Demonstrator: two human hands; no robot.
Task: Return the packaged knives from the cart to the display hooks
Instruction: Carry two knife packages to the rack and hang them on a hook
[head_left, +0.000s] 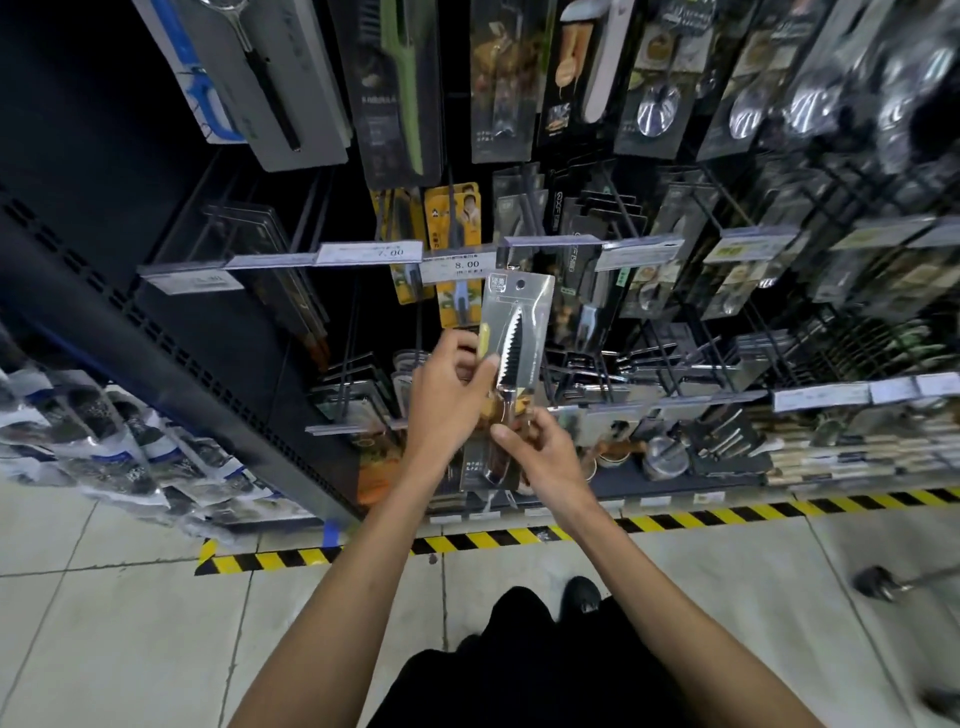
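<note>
L hand (447, 387) + R hand (540, 447) grip pkgd knife (511, 332) | upright | before hooks (623, 208)

Light is dim and uneven, falling from overhead. The pale tiled floor (130, 623) nearby is the brightest area, while the dark metal shelf panel (78, 156) at far left sinks almost to black. Glare streaks the clear plastic knife package (519, 306) at centre and the shiny steel utensils (810, 98) hanging far right, which are smeared with blur. Wide-angle distortion bows the yellow-and-black striped floor tape (675, 519) and tilts everything near the edges outward. The centre is sharpest.
</note>
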